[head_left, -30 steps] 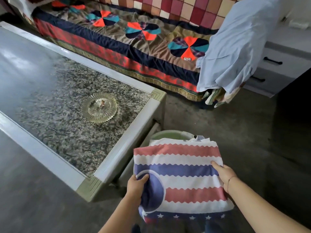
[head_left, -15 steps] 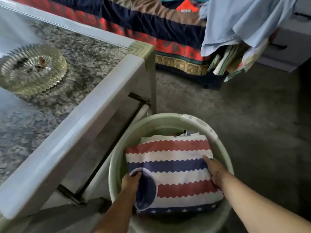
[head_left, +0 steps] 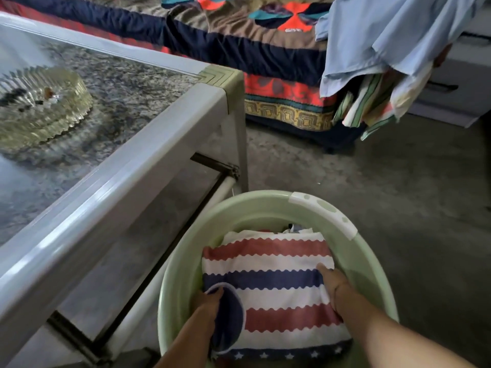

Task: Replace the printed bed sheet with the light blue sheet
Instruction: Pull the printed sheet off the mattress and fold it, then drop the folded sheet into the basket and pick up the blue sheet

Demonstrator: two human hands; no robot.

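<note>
The bed [head_left: 239,43], covered by a patchwork quilt, ran across the 12 o'clock edge of the view. The surface [head_left: 148,144], a grey-framed top with a speckled panel, occupied the 9 o'clock side. The light blue sheet [head_left: 393,35] hung over the bed corner at 1 o'clock, on top of striped fabrics, beside a grey drawer unit [head_left: 457,83]. A pale green basin [head_left: 265,205] stood on the floor at 6 o'clock, just beside the leg of the surface. The printed sheet [head_left: 279,288], folded, with red, white and blue stripes, lay inside the basin. A ribbed glass dish [head_left: 39,107] sat on the surface at 9 o'clock. The left hand [head_left: 210,301] gripped the folded sheet's 9 o'clock edge. The right hand [head_left: 332,285] gripped its 3 o'clock edge, thumb on top.
</note>
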